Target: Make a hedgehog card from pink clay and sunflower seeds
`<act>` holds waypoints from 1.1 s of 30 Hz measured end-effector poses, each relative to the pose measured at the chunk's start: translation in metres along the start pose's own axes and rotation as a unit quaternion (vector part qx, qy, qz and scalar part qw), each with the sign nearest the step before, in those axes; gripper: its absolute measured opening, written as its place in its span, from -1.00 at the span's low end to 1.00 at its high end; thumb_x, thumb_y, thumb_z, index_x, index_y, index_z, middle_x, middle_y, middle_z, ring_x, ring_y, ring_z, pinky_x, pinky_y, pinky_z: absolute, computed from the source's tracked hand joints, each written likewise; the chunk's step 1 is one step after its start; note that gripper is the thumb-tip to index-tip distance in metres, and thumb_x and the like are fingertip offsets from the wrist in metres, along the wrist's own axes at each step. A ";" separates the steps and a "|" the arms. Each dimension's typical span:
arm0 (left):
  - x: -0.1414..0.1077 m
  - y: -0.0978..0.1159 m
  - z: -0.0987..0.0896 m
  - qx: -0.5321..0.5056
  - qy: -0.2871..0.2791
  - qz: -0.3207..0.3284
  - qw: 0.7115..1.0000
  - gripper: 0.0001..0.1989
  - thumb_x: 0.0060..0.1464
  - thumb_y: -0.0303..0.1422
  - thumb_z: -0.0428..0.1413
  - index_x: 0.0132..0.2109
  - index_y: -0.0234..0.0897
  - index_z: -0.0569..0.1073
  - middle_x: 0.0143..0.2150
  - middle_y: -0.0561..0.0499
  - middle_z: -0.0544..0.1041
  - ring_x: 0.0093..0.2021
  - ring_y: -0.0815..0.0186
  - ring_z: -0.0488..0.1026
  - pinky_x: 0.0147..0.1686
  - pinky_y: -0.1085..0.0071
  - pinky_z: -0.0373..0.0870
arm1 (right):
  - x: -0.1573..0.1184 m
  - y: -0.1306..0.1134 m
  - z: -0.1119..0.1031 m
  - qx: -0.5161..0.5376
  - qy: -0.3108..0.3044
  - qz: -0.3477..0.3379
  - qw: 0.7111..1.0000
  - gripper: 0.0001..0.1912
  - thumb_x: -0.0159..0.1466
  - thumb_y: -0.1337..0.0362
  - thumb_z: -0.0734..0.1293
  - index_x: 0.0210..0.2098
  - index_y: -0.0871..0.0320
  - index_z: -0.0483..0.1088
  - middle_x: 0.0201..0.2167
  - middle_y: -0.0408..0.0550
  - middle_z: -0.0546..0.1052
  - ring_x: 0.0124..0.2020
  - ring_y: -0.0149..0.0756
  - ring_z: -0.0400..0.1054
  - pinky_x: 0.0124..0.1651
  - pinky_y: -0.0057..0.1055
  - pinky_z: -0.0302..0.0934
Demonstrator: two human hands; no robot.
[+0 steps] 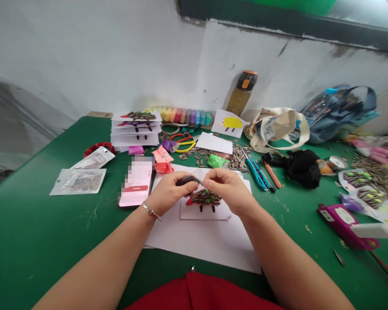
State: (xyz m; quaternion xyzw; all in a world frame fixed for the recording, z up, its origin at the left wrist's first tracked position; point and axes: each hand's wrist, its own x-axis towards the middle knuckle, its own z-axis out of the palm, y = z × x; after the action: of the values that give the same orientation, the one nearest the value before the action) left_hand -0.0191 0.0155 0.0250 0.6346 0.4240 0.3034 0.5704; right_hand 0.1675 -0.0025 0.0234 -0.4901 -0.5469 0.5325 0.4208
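Observation:
My left hand [172,189] is closed around a small dark-handled tool [186,179] whose narrow metallic tip points right; its exact kind is unclear. Fingers pinched, my right hand [228,187] meets that tip, and whatever lies between the fingertips is too small to make out. Just below both hands lies a white card [189,213] bearing a hedgehog figure [207,198] made of sunflower seeds, with green dots, a red snout and dark legs. Under the card are larger white paper sheets [207,241].
Left of my hands lie a phone [136,183] and seed packets [80,181]. Ahead are stacked hedgehog cards [136,140], a green clay packet [217,161], loose sunflower seeds [241,160] and yellow-handled pliers [186,147]. A blue utility knife [255,172] and magenta glue gun [345,226] lie rightward.

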 end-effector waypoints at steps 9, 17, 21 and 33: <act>-0.004 0.003 0.000 -0.108 -0.042 0.000 0.993 -0.81 0.03 -0.29 0.15 -0.26 -0.36 0.48 -0.45 0.05 0.42 -0.46 0.43 0.32 -0.44 0.47 0.29 | -0.002 0.002 -0.005 0.224 -0.110 0.072 0.966 -0.76 0.17 0.14 0.37 -0.50 0.15 0.32 -0.55 -0.22 0.33 -0.52 -0.46 0.22 -0.41 -0.46 0.17; -0.004 0.004 -0.001 -0.076 -0.054 -0.007 0.996 -0.86 -0.01 -0.35 0.18 -0.33 -0.36 0.47 -0.44 0.05 0.45 -0.44 0.41 0.36 -0.43 0.47 0.28 | -0.005 -0.003 -0.008 0.204 -0.177 0.055 0.961 -0.82 0.13 0.28 0.43 -0.45 0.15 0.32 -0.58 -0.22 0.39 -0.58 -0.49 0.21 -0.54 -0.53 0.01; -0.004 0.002 -0.001 -0.097 -0.073 -0.002 0.993 -0.83 0.01 -0.33 0.18 -0.28 -0.36 0.47 -0.43 0.03 0.47 -0.44 0.40 0.37 -0.43 0.47 0.30 | -0.005 -0.002 -0.008 0.212 -0.191 0.058 0.957 -0.81 0.15 0.26 0.42 -0.45 0.16 0.32 -0.57 -0.21 0.40 -0.57 -0.49 0.22 -0.53 -0.53 0.00; -0.005 -0.003 -0.001 -0.183 -0.103 0.019 0.978 -0.82 0.07 -0.31 0.17 -0.31 -0.38 0.46 -0.50 0.04 0.44 -0.53 0.47 0.31 -0.52 0.52 0.24 | -0.003 0.003 -0.010 0.254 -0.198 0.063 0.945 -0.74 0.21 0.21 0.36 -0.54 0.22 0.39 -0.57 -0.13 0.42 -0.52 -0.45 0.25 -0.45 -0.48 0.08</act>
State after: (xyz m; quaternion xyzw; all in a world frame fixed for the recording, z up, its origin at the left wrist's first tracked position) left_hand -0.0232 0.0111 0.0224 0.5552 0.2887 0.3195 0.7115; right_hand 0.1781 -0.0041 0.0211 -0.2848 -0.4340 0.7654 0.3804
